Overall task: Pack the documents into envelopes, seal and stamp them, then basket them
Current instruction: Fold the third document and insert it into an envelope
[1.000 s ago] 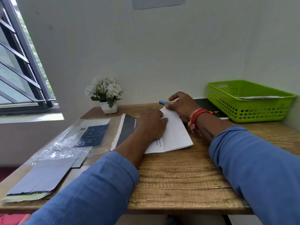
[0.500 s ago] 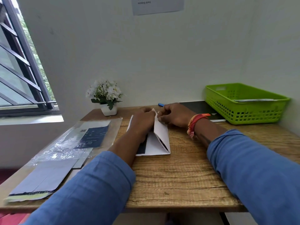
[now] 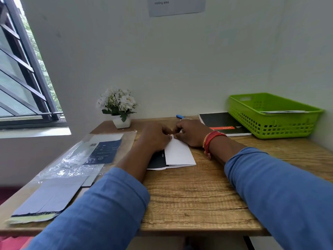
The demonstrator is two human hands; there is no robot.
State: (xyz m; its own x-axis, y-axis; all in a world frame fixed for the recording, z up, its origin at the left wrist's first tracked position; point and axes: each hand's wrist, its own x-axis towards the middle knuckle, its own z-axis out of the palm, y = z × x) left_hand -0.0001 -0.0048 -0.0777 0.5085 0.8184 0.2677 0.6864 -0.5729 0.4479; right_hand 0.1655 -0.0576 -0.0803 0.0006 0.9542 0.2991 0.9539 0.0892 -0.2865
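A folded document [image 3: 179, 154], white on top with a black panel showing at its left, lies flat in the middle of the wooden table [image 3: 198, 192]. My left hand [image 3: 155, 138] rests over its far left part, fingers curled at the top edge. My right hand [image 3: 191, 132], with red thread at the wrist, pinches the far top corner right beside the left fingertips. A grey envelope [image 3: 46, 197] lies at the near left. The green basket [image 3: 270, 121] stands at the far right with flat papers inside.
A clear plastic sleeve [image 3: 84, 156] holding a dark blue printed sheet lies left of the document. A black notebook [image 3: 221, 121] sits beside the basket, a blue pen [image 3: 179, 116] behind my hands, a white flower pot [image 3: 120, 121] at the back left. Walls close behind and right.
The white flap that stood upright half a second ago now lies folded flat over the document. Both hands have drawn together at its far end.
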